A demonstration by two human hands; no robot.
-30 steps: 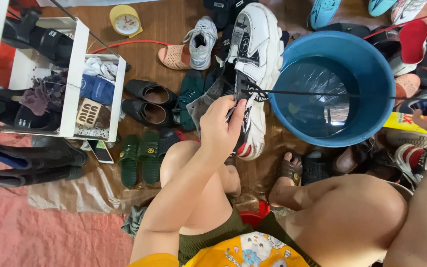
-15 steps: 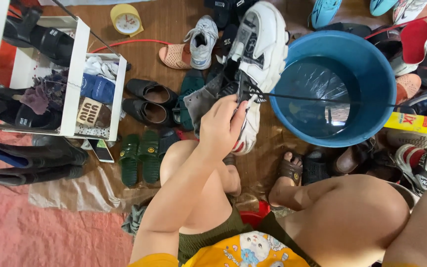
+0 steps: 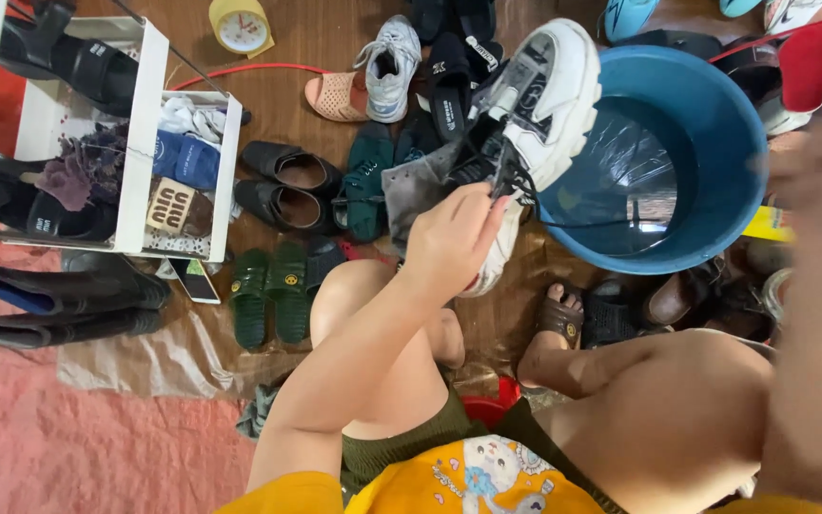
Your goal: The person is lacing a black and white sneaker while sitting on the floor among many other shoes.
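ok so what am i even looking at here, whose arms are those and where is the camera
There is no machine here: the camera sits on a person's head and looks straight down, so the arms and bare knees are that person's own. The left hand grips a white chunky sneaker by its black laces, holding it beside a blue tub of water. The right hand is a blur at the right edge, so what it holds cannot be told. On the brown floor lie many shoes: green slides, black loafers, a grey trainer. To the left stands a white shelf with more shoes, and a yellow clock lies near the top.
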